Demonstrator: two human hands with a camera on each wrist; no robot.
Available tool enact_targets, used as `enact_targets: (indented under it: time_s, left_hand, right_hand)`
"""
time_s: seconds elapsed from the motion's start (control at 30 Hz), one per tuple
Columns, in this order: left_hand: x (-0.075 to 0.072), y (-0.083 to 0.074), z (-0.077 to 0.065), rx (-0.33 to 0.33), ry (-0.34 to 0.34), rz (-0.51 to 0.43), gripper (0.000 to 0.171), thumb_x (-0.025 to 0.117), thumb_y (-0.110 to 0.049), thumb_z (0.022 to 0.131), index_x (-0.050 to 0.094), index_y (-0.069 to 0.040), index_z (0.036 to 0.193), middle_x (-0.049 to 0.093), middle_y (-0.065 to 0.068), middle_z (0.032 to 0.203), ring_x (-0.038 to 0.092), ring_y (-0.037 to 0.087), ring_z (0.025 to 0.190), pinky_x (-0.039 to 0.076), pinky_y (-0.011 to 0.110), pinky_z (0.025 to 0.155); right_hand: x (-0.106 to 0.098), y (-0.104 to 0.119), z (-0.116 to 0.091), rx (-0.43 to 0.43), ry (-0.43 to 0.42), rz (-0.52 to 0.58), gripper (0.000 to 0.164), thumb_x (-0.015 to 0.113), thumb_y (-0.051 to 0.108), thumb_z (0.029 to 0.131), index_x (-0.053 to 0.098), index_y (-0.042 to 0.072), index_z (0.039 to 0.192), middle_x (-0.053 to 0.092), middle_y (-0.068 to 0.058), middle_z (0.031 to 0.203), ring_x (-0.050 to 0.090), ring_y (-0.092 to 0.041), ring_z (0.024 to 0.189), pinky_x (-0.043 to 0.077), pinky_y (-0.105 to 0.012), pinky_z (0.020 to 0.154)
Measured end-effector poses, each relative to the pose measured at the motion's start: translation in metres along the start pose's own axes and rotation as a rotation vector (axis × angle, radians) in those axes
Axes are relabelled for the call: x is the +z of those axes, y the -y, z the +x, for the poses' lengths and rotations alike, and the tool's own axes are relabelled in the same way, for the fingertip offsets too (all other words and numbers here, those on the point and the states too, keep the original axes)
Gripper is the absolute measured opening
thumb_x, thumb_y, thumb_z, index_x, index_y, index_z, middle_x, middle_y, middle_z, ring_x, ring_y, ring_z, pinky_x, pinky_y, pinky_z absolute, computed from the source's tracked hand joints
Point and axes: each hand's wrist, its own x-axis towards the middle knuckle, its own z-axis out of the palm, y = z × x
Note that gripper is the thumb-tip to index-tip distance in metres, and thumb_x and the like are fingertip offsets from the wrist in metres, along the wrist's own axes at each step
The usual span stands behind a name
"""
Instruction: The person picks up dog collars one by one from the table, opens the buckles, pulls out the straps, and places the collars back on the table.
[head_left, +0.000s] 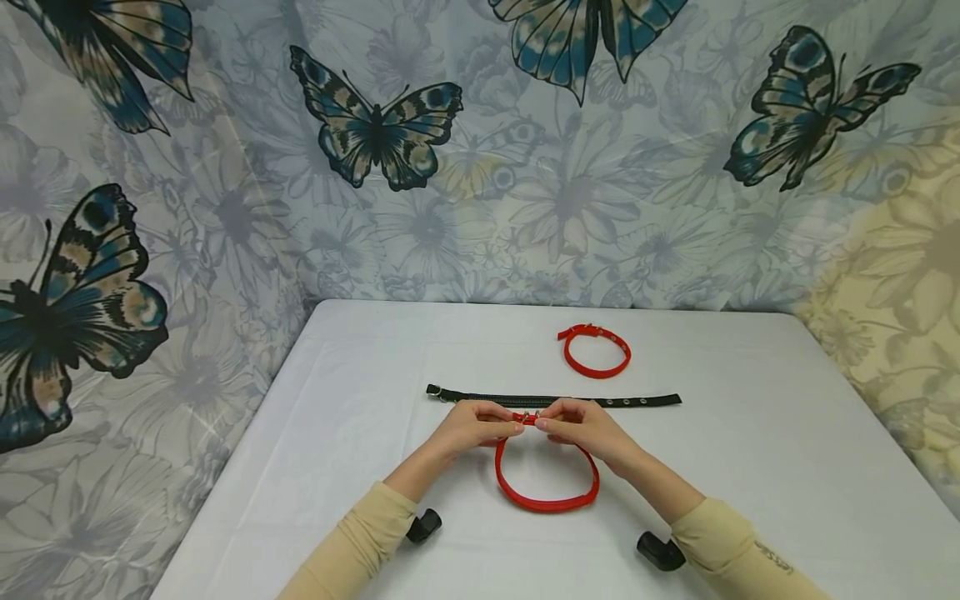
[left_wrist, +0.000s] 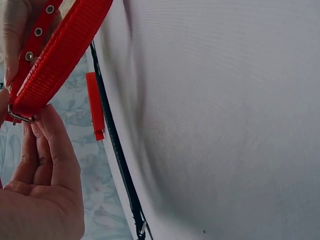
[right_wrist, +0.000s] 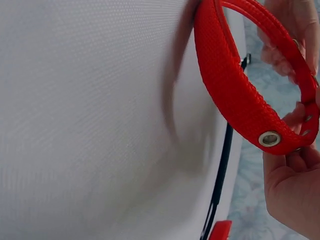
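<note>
A red collar with metal eyelets is bent into a loop, raised a little above the white table in the head view. My left hand pinches it by the metal buckle, which shows in the left wrist view. Close beside it, my right hand pinches the strap near its eyelets. The strap runs through the buckle; whether the prong sits in a hole I cannot tell. Fingertips partly hide the joined ends.
Just beyond my hands a black collar lies stretched straight, its buckle at the left end. Another red collar, closed in a ring, lies farther back on the white table. Butterfly-patterned cloth hangs behind the table.
</note>
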Motion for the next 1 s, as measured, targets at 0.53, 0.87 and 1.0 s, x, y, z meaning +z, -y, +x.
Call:
enact_targets:
  time_s: [0.53, 0.87, 1.0]
  left_hand:
    - [-0.006, 0.011, 0.0, -0.018, 0.04, -0.028, 0.028, 0.077, -0.028, 0.075, 0.072, -0.011, 0.096, 0.069, 0.003, 0.092, 0.063, 0.027, 0.09, 0.054, 0.033, 0.072]
    - [-0.008, 0.013, -0.002, -0.029, 0.05, -0.05, 0.026, 0.076, -0.026, 0.076, 0.072, -0.01, 0.096, 0.069, 0.004, 0.092, 0.064, 0.024, 0.087, 0.054, 0.033, 0.073]
    - [-0.012, 0.013, -0.002, -0.031, 0.039, -0.07, 0.029, 0.075, -0.028, 0.077, 0.071, -0.009, 0.099, 0.068, 0.003, 0.095, 0.063, 0.025, 0.092, 0.053, 0.032, 0.074]
  right_hand:
    - [-0.013, -0.01, -0.009, -0.037, 0.114, 0.053, 0.034, 0.063, 0.03, 0.087, 0.064, 0.009, 0.114, 0.057, -0.018, 0.119, 0.051, -0.035, 0.11, 0.048, -0.032, 0.087]
    - [-0.019, -0.005, -0.012, -0.054, 0.223, 0.02, 0.031, 0.06, 0.025, 0.09, 0.064, 0.009, 0.116, 0.058, -0.009, 0.119, 0.046, -0.037, 0.115, 0.048, -0.032, 0.088]
    - [-0.026, -0.004, -0.012, -0.029, 0.235, -0.032, 0.031, 0.06, 0.029, 0.089, 0.065, 0.012, 0.114, 0.059, -0.009, 0.118, 0.052, -0.035, 0.108, 0.048, -0.037, 0.087]
